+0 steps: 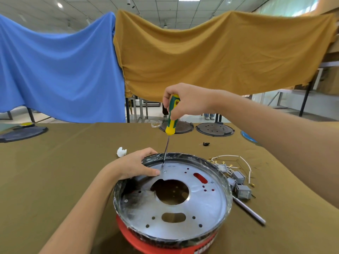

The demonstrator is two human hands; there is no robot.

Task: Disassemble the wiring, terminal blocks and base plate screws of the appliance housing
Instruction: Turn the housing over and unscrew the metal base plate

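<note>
on the olive-cloth bench (55, 180), right up close: upturned round appliance housing with a red body and shiny metal base plate (183, 204). looks well past halfway, going by what's lying around. grey terminal blocks with white wires and brass crimp ends (236, 178) already out, heaped just beside the housing's right rim. nothing wired left inside the dish as far as can be seen. still to go: base plate screws. at least one small screw head (163, 171) showing near the far rim, another tiny one lower left on the plate, maybe one more on the right, hard to be sure.

left hand (136, 165) draped over the far-left rim, fingers fairly straight and pressing down on the plate, thumb tip just beside that screw head, bracing, not clutching anything. right hand (185, 102) raised above, reaching in from the right, fingers wrapped round the green-and-yellow handled screwdriver (171, 118), shaft near upright, tip down on the plate by the far rim. can't tell if the tip is seated in a screw or just resting.

also about: a grey rod (249, 210) on the bench to the right, white crumpled scrap (121, 151), dark round lids (214, 129) further back.
</note>
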